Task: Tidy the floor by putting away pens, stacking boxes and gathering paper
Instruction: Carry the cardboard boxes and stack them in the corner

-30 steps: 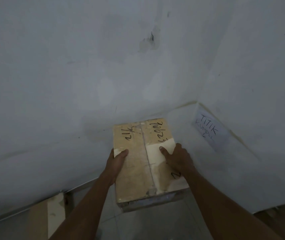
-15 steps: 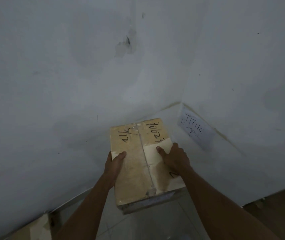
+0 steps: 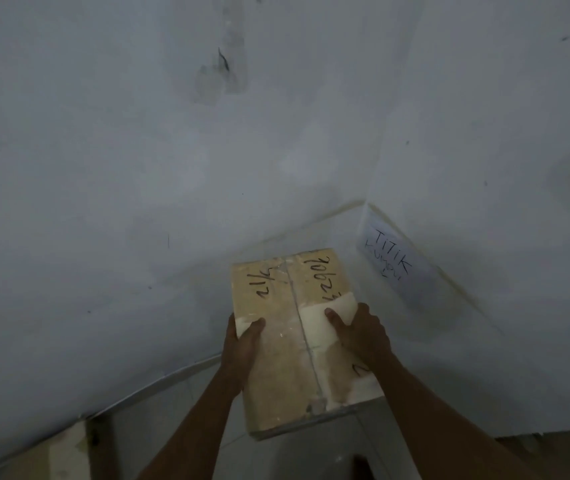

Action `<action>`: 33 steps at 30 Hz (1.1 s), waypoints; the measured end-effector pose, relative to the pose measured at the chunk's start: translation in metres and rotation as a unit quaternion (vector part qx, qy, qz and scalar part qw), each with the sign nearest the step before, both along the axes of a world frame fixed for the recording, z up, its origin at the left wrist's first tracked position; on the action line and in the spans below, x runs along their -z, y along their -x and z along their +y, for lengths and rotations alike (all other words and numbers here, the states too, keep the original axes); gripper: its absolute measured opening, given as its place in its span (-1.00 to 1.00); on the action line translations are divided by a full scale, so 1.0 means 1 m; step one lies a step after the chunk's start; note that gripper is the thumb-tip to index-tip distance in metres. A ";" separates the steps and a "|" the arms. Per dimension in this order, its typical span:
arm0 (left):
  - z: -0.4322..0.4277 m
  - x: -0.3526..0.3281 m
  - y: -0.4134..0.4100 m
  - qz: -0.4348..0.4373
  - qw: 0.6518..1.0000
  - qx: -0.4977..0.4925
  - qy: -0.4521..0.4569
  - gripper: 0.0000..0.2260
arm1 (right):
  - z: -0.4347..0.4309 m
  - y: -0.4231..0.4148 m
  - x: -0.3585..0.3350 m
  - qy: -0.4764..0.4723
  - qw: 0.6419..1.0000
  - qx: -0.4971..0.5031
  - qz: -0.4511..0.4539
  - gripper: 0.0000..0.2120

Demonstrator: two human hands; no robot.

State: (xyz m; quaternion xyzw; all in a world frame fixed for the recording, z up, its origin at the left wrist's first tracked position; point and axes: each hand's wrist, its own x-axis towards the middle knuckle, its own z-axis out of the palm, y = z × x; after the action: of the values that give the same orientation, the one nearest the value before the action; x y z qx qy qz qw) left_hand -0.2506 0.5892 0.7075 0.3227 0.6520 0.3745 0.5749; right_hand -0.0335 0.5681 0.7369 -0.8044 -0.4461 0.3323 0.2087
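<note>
Presently: one taped cardboard box point(image 3: 283, 362), clasped between left hand point(image 3: 242, 344) and right hand point(image 3: 363, 336), thumbs on top, both gripping its sides. Risk: far end, beyond both hands, may jam against the corner walls point(image 3: 311, 174) and tilt.

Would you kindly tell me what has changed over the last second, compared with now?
The cardboard box has been carried slightly closer to the wall corner, narrowing its gap to the handwritten paper sign. Nothing was taken hold of or let go: the left hand and right hand still grip its sides, thumbs on top. The sign stayed put.
</note>
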 end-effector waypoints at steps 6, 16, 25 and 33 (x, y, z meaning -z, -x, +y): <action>0.003 0.056 -0.052 0.011 0.998 -0.016 0.062 -0.70 | 0.017 -0.050 0.049 0.026 0.999 -0.024 0.008 -0.25; 0.038 0.156 -0.093 0.017 0.983 0.013 0.180 -0.53 | 0.056 -0.098 0.161 0.074 0.997 -0.009 0.002 -0.29; 0.078 0.286 -0.127 -0.016 0.975 0.049 0.214 -0.69 | 0.103 -0.135 0.293 0.101 0.995 -0.021 -0.007 -0.35; 0.100 0.398 -0.152 -0.058 0.945 0.068 0.315 -0.40 | 0.140 -0.164 0.399 0.104 0.994 -0.006 0.015 -0.24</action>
State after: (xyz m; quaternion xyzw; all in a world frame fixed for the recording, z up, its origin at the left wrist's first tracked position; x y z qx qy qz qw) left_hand -0.0989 0.6896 0.3096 0.1467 0.6784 0.1281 0.7084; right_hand 0.1304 0.7086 0.3381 -0.8142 -0.4102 0.3903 0.1285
